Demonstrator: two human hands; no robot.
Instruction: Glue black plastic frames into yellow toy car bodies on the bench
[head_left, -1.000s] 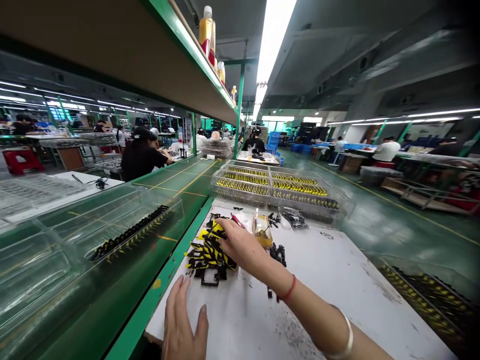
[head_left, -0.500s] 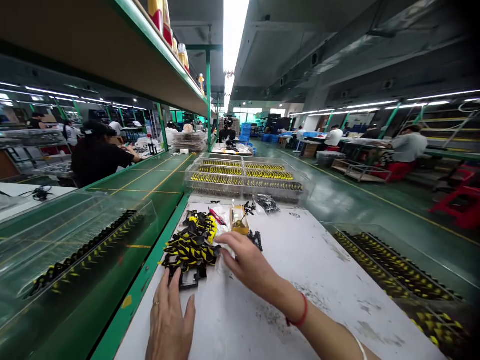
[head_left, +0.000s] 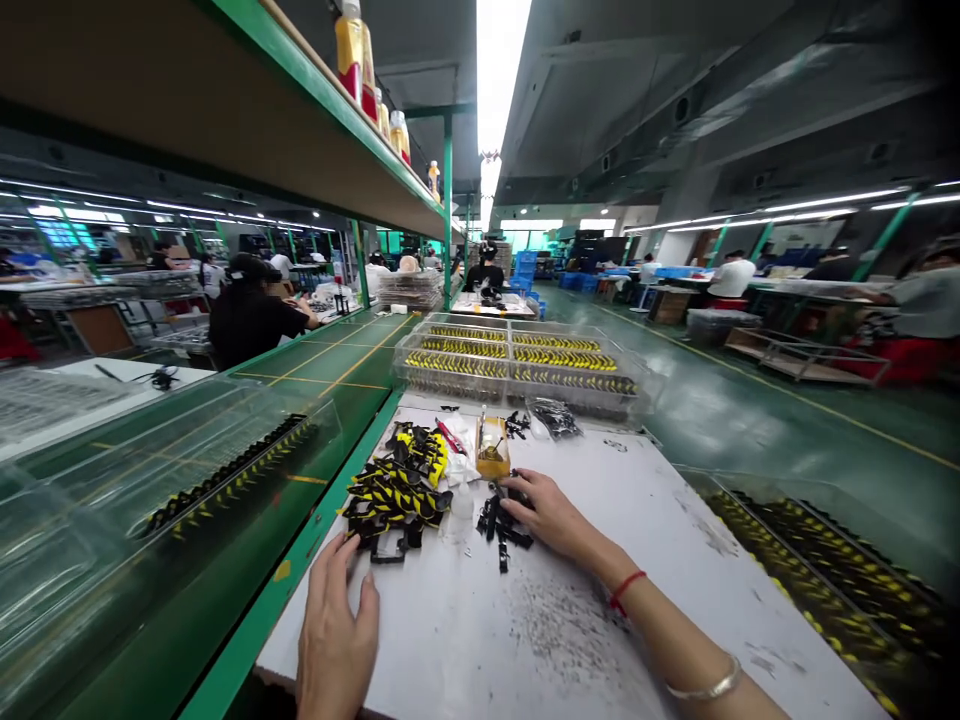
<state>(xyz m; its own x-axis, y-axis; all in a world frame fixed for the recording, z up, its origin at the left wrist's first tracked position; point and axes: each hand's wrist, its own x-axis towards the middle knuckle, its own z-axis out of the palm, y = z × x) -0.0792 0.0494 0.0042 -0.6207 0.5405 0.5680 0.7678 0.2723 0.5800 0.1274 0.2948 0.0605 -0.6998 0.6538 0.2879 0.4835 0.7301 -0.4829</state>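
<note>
A pile of black and yellow parts (head_left: pixel 394 490) lies on the left of the white worktable (head_left: pixel 450 640). By its near edge is my left hand (head_left: pixel 337 620), fingers apart, close to a black frame-shaped part (head_left: pixel 388 546). My right hand (head_left: pixel 546 512) reaches over a small heap of black pieces (head_left: pixel 502 525), fingertips touching it; whether they grip a piece is hidden. Just behind that heap stands a small amber box (head_left: pixel 492 448) with a thin tool in it. Red-handled pliers (head_left: pixel 450 436) rest on white plastic beside the pile.
Clear trays of black and yellow parts stand at the back (head_left: pixel 517 365), left (head_left: pixel 225 470) and right (head_left: pixel 810 570). A green belt (head_left: pixel 352 365) runs along the left. Bottles (head_left: pixel 352 50) stand on the overhead shelf. A person in black (head_left: pixel 251 315) sits left.
My right hand has moved right, from the black and yellow pile to the black pieces. My left hand has stayed near the pile. The camera view has turned left.
</note>
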